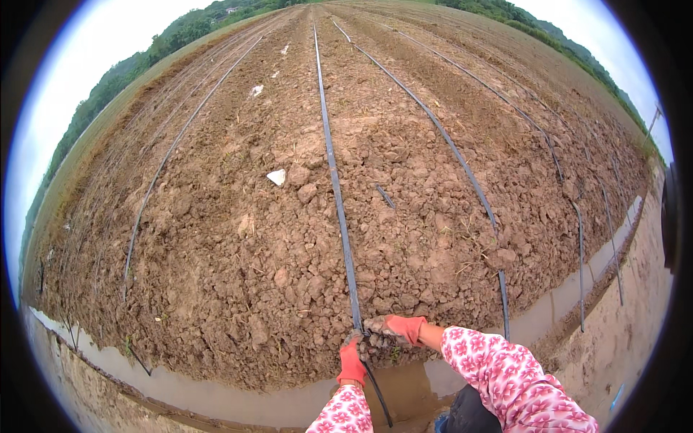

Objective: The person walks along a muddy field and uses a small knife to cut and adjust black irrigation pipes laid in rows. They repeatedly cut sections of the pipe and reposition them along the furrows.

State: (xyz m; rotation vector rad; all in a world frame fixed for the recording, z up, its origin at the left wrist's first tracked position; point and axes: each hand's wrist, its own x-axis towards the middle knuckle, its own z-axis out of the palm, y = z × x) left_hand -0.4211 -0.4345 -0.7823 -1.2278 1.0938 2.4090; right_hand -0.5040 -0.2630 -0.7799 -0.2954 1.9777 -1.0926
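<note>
hose (336, 184), long and dark, lies clasped in left grip (351, 358) and right grip (397, 327)

Bright daylight all over, spilling evenly from the sky (72, 79), and it burns white on both sides of my view! Only faint, soft shadows among the clods of soil (253, 252); a dull sheen off the water (245, 404). Black rims everything, blue fringing the glare. My right hand (395, 327) looks fairly clear; the distant trees (189, 29) arch and soften.
</note>
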